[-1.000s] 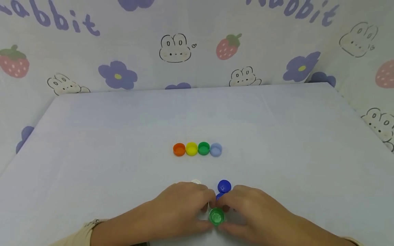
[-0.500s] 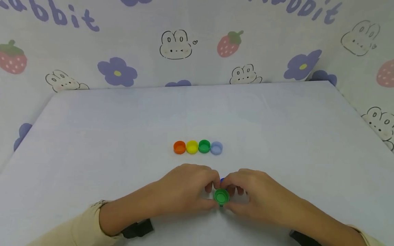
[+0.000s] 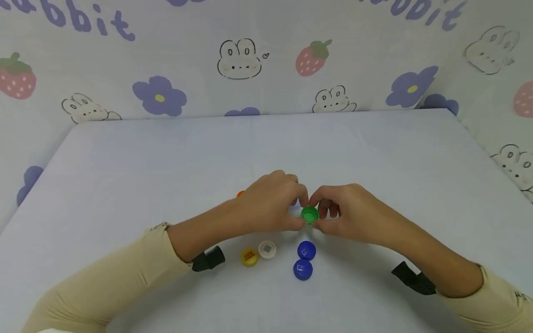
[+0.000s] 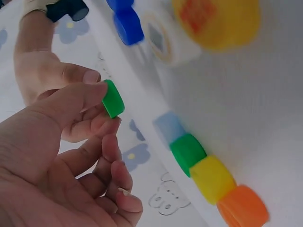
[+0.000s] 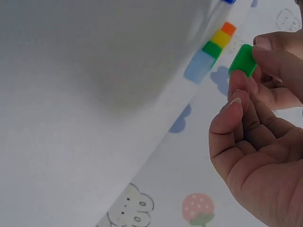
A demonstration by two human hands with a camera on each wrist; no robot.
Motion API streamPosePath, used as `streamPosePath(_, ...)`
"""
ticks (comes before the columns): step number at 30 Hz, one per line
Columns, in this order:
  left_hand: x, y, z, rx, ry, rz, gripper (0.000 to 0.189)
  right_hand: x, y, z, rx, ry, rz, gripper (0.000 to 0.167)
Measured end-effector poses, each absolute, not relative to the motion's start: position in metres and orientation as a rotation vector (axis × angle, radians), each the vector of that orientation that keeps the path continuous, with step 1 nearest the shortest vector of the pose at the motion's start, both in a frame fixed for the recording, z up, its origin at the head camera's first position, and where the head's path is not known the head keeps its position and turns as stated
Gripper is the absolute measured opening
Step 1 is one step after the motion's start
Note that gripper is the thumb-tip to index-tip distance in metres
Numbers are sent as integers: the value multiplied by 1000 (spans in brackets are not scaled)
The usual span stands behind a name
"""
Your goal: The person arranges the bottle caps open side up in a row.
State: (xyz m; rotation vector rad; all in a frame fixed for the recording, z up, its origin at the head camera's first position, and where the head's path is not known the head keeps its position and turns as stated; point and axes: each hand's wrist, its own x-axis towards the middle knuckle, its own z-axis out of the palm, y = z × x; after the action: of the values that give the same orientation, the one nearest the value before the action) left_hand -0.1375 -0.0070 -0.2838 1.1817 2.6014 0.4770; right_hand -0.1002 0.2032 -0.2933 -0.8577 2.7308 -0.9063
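A bright green bottle cap (image 3: pixel 310 215) is pinched between both hands, its hollow side toward the head camera. My left hand (image 3: pixel 272 203) has thumb and index finger at its left side. Facing it, my right hand (image 3: pixel 354 212) pinches the other side the same way. Both wrist views show the cap raised off the table. Close by is a row of touching caps: light blue (image 4: pixel 168 128), darker green (image 4: pixel 188 153), yellow (image 4: pixel 213 178) and orange (image 4: pixel 244 207). In the head view the left hand hides most of that row.
Nearer the body lie a white cap (image 3: pixel 267 249) and a yellow cap with red print (image 3: pixel 249 257). Right of them are two blue caps (image 3: pixel 306 250), one in front of the other. A printed cloth (image 3: pixel 283 60) hangs behind the white table (image 3: pixel 187 152).
Both hands have carried the green cap forward from the near edge, up to the row of caps. The blue, white and yellow caps have come into view; most of the row is now covered.
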Motion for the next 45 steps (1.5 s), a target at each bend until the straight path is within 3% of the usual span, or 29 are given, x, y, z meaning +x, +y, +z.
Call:
streamPosePath(15, -168, 20, -293, 1100, 2692, 271, 27, -134, 211, -298, -731, 2745, -845, 22)
streamPosePath(45, -162, 14, -306, 1077, 2712, 234, 33, -137, 208, -309, -671, 2713, -788, 30)
